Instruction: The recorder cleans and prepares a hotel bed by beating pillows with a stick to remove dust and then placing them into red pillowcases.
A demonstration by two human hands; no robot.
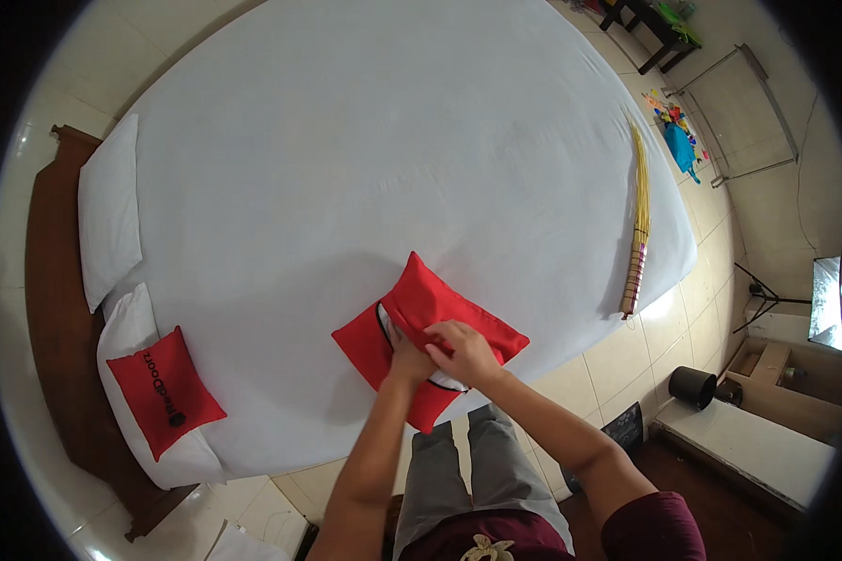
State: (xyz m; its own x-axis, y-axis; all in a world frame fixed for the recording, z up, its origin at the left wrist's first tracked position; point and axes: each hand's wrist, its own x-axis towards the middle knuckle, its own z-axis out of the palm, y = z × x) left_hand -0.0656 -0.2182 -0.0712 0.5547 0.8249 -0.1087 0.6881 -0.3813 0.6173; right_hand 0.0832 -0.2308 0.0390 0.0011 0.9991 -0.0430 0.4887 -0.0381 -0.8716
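In front of me on the bed lies a red cushion cover [451, 304] with its zipped opening apart. A bit of white filling [448, 381] shows in the opening, next to the dark zip edge. My left hand [408, 361] reaches into the opening; its fingers are mostly hidden by the red fabric. Beside it, my right hand [465, 352] grips the cover near the opening's edge, with fingers bent on the cloth. Another red cushion [166, 393], with dark printing, leans on a white pillow at the left.
A white sheet [346, 140] covers the wide bed. Two white pillows, one a far pillow [110, 210], lie along the wooden headboard [61, 309]. At the right edge rests a stick broom [638, 248]. Beyond are a black bin [691, 386], a tripod [765, 297] and a blue bag [681, 150] on the floor.
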